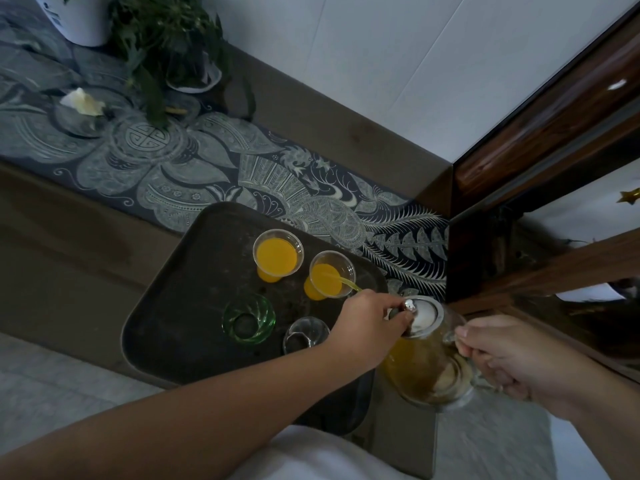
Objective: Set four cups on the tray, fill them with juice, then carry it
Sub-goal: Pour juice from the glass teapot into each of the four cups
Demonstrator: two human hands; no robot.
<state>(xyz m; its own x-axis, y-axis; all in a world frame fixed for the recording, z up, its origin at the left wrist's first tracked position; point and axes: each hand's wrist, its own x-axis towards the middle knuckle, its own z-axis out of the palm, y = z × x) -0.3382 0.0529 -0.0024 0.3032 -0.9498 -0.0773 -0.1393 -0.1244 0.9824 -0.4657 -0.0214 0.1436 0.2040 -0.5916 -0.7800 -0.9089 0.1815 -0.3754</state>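
far left on the patterned table runner (180, 174) sit a small dish with a pale flower (83, 103) and a leafy plant (166, 46). nearer me is the dark tray (166, 306) with four cups on it. the green glass cup (248, 320) stands at the tray's middle with no juice in it, and just to its right the clear empty cup (304, 336) is partly hidden behind my wrist. behind them, the far cup (277, 252) is well filled with orange juice, and beside it the second cup (331, 274) is taking a thin stream of juice (348, 284). my left hand (367, 322) pinches the knob on the metal lid (424, 315) of the glass pitcher (429, 368), which is tilted toward the tray. my right hand (509, 362) is curled round the pitcher's handle, holding it off the tray's right edge.
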